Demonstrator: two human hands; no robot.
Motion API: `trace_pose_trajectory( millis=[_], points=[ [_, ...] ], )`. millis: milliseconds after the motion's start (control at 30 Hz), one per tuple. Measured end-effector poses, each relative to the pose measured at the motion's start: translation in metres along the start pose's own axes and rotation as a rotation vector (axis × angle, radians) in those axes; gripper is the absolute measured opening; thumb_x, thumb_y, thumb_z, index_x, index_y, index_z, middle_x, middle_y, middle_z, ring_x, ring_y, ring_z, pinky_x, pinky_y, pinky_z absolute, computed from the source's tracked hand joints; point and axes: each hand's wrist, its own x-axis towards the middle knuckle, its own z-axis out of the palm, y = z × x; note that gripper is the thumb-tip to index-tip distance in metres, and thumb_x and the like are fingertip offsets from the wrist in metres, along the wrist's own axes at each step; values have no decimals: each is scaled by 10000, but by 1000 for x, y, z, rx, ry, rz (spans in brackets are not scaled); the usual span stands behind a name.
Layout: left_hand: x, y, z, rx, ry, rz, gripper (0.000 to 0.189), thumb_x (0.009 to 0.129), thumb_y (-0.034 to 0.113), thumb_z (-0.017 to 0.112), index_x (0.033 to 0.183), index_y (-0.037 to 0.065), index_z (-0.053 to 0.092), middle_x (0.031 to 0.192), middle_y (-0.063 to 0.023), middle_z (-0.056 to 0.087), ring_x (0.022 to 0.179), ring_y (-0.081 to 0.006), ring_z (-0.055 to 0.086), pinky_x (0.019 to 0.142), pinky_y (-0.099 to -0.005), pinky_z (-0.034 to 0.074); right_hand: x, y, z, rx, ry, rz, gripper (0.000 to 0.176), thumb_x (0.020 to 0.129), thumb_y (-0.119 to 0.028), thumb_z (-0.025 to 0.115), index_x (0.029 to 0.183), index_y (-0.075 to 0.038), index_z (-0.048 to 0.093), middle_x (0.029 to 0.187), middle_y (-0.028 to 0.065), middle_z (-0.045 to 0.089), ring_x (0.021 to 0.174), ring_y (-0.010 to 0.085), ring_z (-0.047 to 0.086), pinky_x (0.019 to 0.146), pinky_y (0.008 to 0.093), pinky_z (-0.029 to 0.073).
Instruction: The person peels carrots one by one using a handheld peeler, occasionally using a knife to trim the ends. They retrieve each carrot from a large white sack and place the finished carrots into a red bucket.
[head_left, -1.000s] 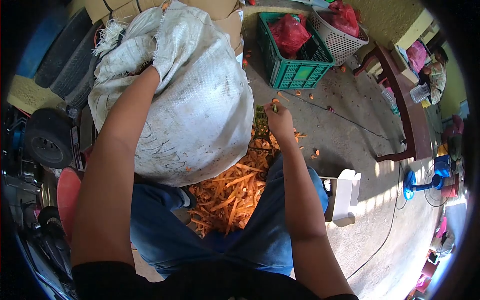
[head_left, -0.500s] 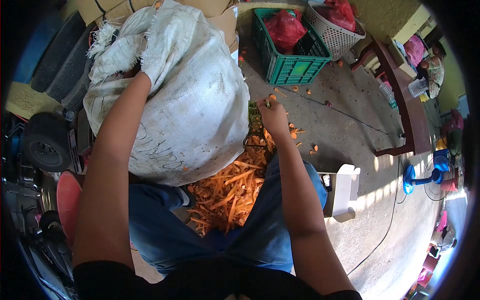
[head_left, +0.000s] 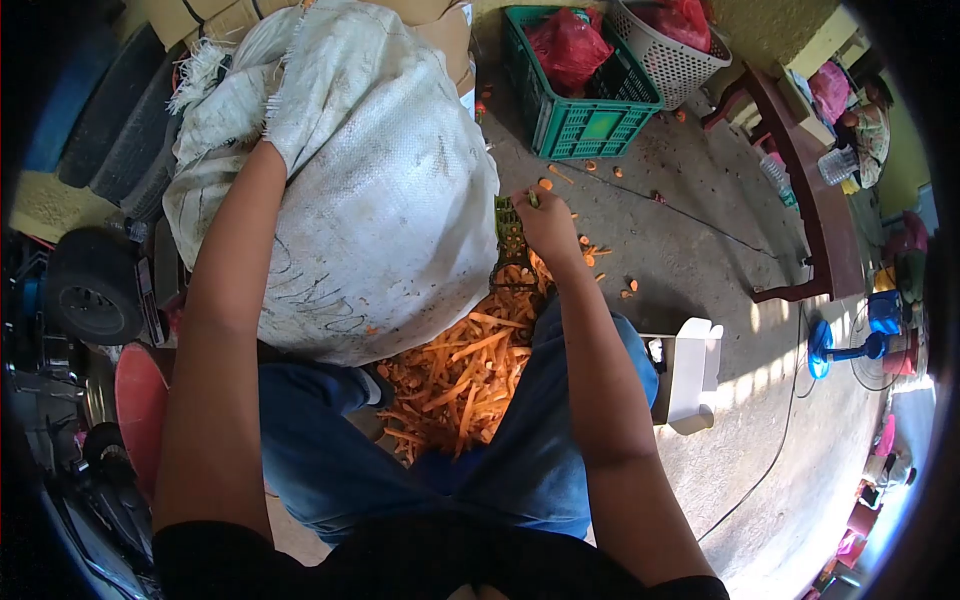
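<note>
A large white woven sack (head_left: 380, 220) bulges in front of me. My left forearm reaches into its opening, so my left hand and its fingers are hidden inside. My right hand (head_left: 548, 226) is closed at the sack's right side, above a yellowish-green plastic crate (head_left: 509, 240) with a lattice wall. A small pale green piece (head_left: 533, 199) shows at my right fingers; I cannot make out what it belongs to. Orange carrot strips (head_left: 465, 375) are heaped between my legs, below the sack, reaching up to the crate.
Behind stand a green crate (head_left: 600, 122) with a red plastic bag (head_left: 568, 50) and a white basket (head_left: 685, 75). Carrot bits and a cable lie on the floor. An open white box (head_left: 690, 375) is by my right knee, a red basin (head_left: 142, 415) at left. A person (head_left: 870, 130) sits far right.
My left forearm has shifted slightly left, still inside the sack. My right hand stays almost in place beside the crate, and the view has moved a little.
</note>
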Motion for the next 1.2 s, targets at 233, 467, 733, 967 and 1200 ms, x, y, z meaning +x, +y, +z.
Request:
trace_pose_trajectory(
  millis=[233,467,733,967,1200],
  points=[
    [-4,-2,-6,-28,-13,-32,378,807,302,453,1033,0,444,984,-99,513,905,-183,497,849,-268,358,-1,1,3,-17,28,-39,324,768,-287,472,838,21,542,712,239,541,737,381,521,655,402,405],
    [-5,-7,-12,-44,-25,-53,373,811,304,444,1028,1,446,981,-103,512,902,-180,497,845,-265,362,-1,1,3,-15,-24,-11,333,764,-289,484,894,14,534,763,213,556,764,333,540,657,352,401],
    [-8,-13,-27,-55,-35,-87,369,816,307,435,1022,1,448,979,-106,511,899,-177,497,840,-261,366,1,6,5,29,57,-44,310,767,-288,478,826,9,544,684,221,543,707,373,527,630,396,405],
    [-14,-16,-37,-87,-51,-135,366,820,309,426,1016,1,449,977,-110,510,896,-174,497,835,-258,370,-3,-2,-5,43,10,5,317,767,-266,491,865,32,534,672,193,553,654,284,556,594,329,402],
    [-14,-25,-51,-110,-68,-176,363,824,311,418,1011,2,451,975,-113,509,894,-171,497,831,-255,374,8,9,-6,84,135,3,308,770,-287,470,862,0,534,712,226,543,727,384,515,625,382,404]
  ],
)
